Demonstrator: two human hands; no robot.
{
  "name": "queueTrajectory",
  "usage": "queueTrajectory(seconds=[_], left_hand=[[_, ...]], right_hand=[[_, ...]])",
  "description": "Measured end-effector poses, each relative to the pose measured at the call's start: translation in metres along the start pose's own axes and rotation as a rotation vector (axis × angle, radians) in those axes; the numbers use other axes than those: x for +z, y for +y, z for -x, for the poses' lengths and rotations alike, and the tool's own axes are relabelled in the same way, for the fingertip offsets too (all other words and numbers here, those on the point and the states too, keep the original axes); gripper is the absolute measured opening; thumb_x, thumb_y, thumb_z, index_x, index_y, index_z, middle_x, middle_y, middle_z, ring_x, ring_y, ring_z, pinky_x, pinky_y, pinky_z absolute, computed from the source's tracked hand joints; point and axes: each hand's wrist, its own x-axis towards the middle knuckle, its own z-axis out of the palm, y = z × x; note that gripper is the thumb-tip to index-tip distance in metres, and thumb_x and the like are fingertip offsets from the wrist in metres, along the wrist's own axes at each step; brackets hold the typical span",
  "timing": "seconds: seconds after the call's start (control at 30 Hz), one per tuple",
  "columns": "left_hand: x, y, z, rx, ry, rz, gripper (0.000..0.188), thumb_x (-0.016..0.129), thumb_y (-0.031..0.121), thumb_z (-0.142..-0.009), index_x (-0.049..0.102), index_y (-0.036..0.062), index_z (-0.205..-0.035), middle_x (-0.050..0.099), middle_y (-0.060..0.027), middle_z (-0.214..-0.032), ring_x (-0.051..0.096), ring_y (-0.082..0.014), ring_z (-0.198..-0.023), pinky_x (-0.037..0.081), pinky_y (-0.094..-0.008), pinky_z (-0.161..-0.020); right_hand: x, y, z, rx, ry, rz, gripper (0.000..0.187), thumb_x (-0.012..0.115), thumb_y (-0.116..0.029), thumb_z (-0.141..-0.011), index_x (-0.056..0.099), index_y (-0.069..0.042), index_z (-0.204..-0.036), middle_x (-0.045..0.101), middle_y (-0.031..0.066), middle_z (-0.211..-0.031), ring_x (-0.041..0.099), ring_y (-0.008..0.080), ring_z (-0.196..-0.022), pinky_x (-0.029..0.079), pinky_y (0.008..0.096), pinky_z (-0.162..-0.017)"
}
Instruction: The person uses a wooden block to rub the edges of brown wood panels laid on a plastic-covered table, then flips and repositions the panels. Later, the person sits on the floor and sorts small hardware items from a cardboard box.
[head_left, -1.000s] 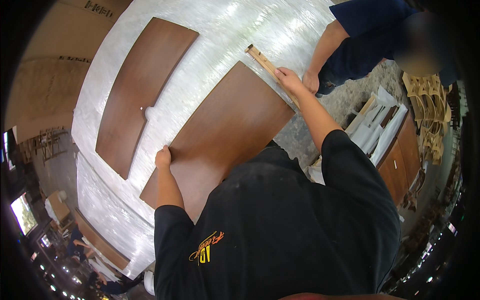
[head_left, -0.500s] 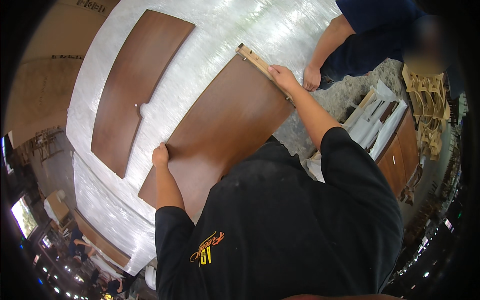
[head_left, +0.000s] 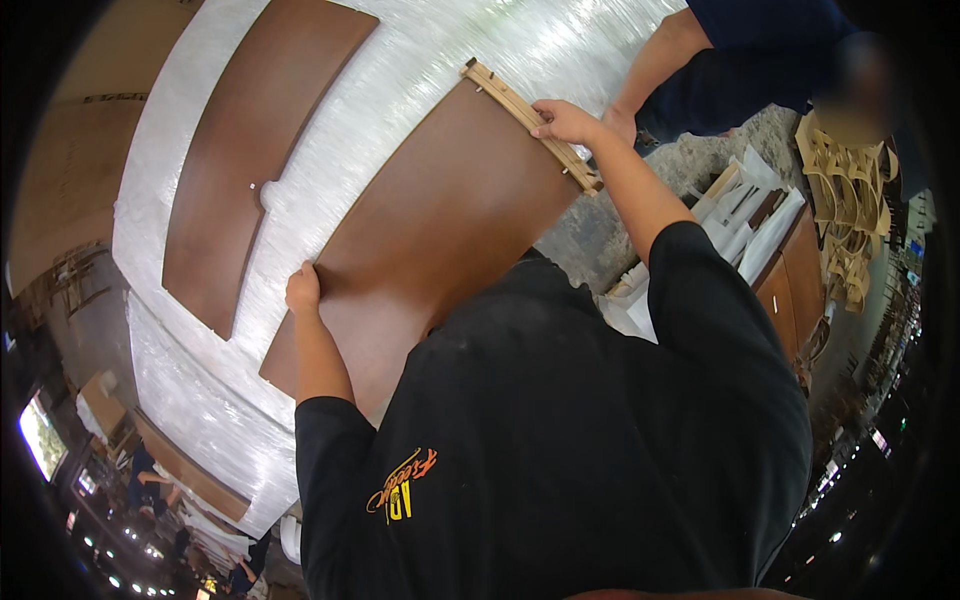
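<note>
Sliding farther across the shiny wrapped counter (head_left: 420, 90), the large brown wooden panel (head_left: 430, 220) has both hands clasped on it: left hand (head_left: 302, 289) at its near edge, right hand (head_left: 563, 121) gripping its pale wooden end strip (head_left: 510, 100).

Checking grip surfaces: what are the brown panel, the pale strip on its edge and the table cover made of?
Brown panel: looks like smooth wood veneer or laminate, matte and uniform. Pale strip: seemingly raw light wood, unfinished, with small pegs. Table cover: likely clear plastic wrap, glossy and streaked.
</note>
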Motion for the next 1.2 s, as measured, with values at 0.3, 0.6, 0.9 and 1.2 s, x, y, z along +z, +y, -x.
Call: queueTrajectory(seconds=[0.3,0.6,0.9,1.2], left_hand=[[0.001,0.001,-0.004,-0.02,-0.011,-0.024,0.064,0.037,0.052,-0.094,0.074,0.0024,-0.111,0.07,-0.0233,-0.115,0.064,-0.04,-0.112,0.046,-0.0462,-0.101],[0.012,-0.018,-0.002,0.005,0.459,0.824,0.036,0.054,0.027,-0.093,0.071,-0.0033,-0.099,0.071,-0.014,-0.1,0.066,-0.0293,-0.09,0.051,-0.0415,-0.088],[-0.021,0.049,0.122,0.38,-0.038,1.403,0.019,0.056,0.015,-0.1,0.067,-0.0007,-0.101,0.07,-0.014,-0.098,0.07,-0.0217,-0.088,0.059,-0.0318,-0.071],[-0.062,-0.03,0.176,0.394,-0.231,1.75,0.036,0.056,0.034,-0.103,0.052,0.0043,-0.123,0.069,-0.0137,-0.099,0.068,-0.0195,-0.076,0.057,-0.0308,-0.065]], right_hand=[[-0.008,-0.018,-0.001,0.065,0.007,0.298,0.062,0.082,-0.02,-0.079,0.056,-0.006,-0.133,0.067,0.0175,-0.115,0.063,0.0309,-0.107,0.048,0.0395,-0.094],[-0.004,-0.015,0.003,0.045,0.113,0.146,0.05,0.078,-0.015,-0.081,0.056,-0.004,-0.124,0.067,0.0172,-0.11,0.065,0.029,-0.103,0.05,0.0404,-0.091],[0.061,-0.169,0.08,-0.315,0.688,0.203,0.04,0.071,-0.007,-0.08,0.053,-0.002,-0.116,0.064,0.0147,-0.104,0.063,0.0267,-0.092,0.051,0.0383,-0.08],[0.304,-0.308,0.188,-0.657,0.002,0.147,0.029,0.071,-0.015,-0.09,0.063,-0.005,-0.116,0.063,0.0117,-0.118,0.061,0.0223,-0.111,0.053,0.0344,-0.088]])
